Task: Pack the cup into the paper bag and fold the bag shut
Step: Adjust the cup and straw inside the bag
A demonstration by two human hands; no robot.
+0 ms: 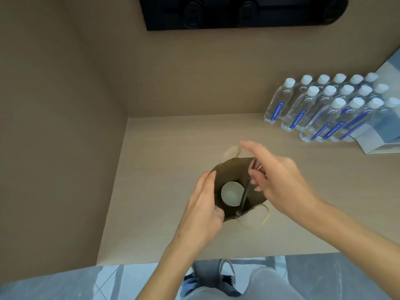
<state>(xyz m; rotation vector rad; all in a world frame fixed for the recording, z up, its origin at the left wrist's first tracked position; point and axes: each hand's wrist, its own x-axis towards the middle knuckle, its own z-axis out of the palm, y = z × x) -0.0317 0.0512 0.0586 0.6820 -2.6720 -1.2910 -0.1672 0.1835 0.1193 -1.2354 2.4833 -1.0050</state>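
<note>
Your left hand clasps the brown paper bag's left rim, pale round paper cup upright inside; your right hand, fingers loose, hovers nearer the right rim.

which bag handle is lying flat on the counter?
The near handle, looped on the counter beside the paper bag. The far handle sticks up by the right hand.
</note>
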